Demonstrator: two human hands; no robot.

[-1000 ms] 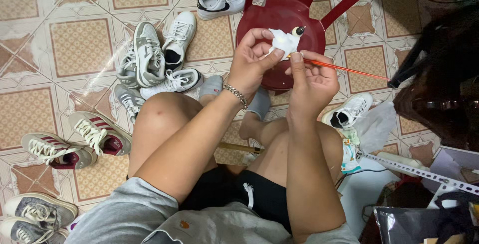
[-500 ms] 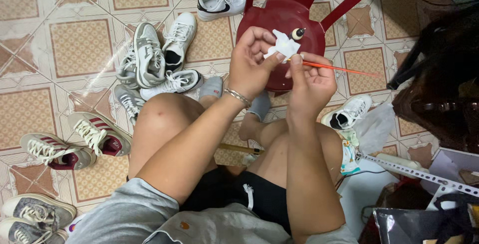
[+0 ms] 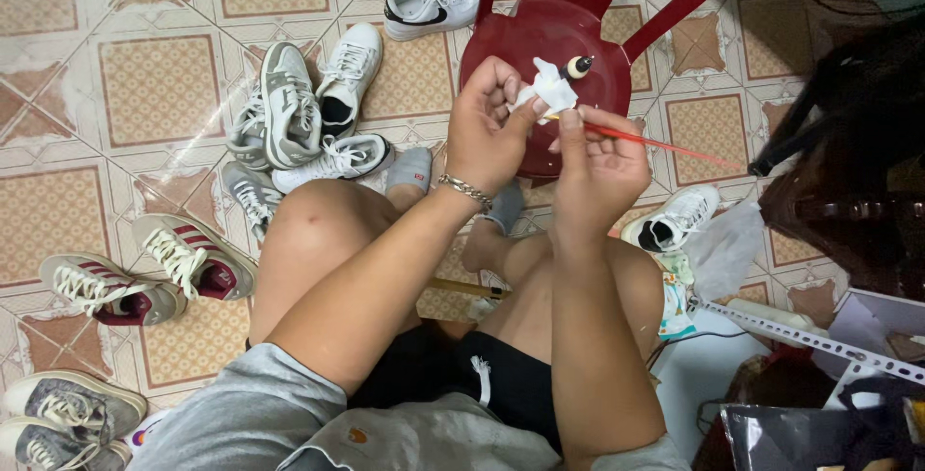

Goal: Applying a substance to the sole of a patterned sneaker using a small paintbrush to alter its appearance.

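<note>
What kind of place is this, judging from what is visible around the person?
Probably a home corner used for cleaning or repairing shoes: many sneakers lie on the patterned tile floor, and a red plastic chair serves as a work surface.

One camera, worn on the head, looks steeply down over the lap at close range. The left hand (image 3: 487, 129) and right hand (image 3: 597, 158) sit upper centre; beyond their fingers (image 3: 568, 129) lies tiled floor (image 3: 154, 86).
</note>
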